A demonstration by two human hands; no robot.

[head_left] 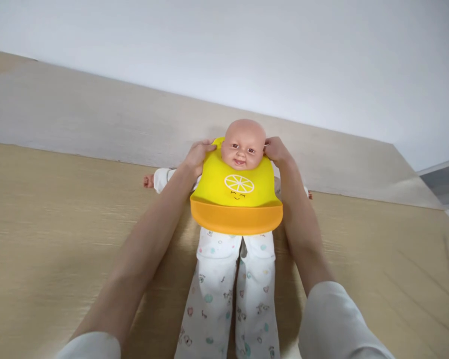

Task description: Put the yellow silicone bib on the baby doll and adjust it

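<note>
Item under handling: a bald, pink-toned baby doll [244, 130] in pale patterned clothing, face up, head away from the person and legs towards the lower edge of the view. It lies on a broad tan surface [60, 259] with a wood-like grain; its head overlaps a long pale grey band [97, 124] behind, beyond which rises a plain white wall [247, 50].

A bright yellow, smooth-faced bib [213, 182] covers the doll's chest, its neck opening just below the chin. The front bears a white citrus-slice print [239, 183] above a small smiling design. A curved orange catch pocket [237, 219] runs across the lower edge, over the top of the white trousers [217, 284], which carry small multicoloured motifs.

The left hand [201, 153] is closed on the upper edge of the bib, beside the doll's head, with the thumb on the front. The right hand [277, 150] is at the opposite side of the head, near the neck, with fingers bent inward; whether it grips a bib strap cannot be determined.

Both forearms pass along either side of the doll, and pale short sleeves [338, 321] show at the lower corners. The doll's arms extend outward, partly hidden behind the person's arms
</note>
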